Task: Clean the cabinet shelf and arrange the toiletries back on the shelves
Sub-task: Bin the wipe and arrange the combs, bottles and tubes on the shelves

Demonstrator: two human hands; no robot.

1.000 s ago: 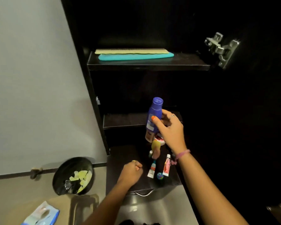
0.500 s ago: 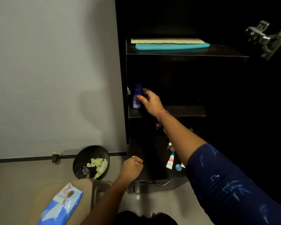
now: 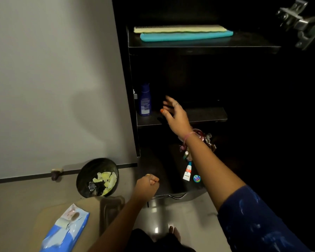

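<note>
We note a blue bottle, one pale yellow comb, one teal comb, black cabinet shelves, and a navy sleeve with light blue print.

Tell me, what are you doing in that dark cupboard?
A person is putting toiletries back on the shelves. The blue bottle stands upright at the left end of the middle shelf, and the open right hand is beside it, not touching. The left hand is closed in a fist lower down. Small tubes wait on the bottom shelf.
</note>
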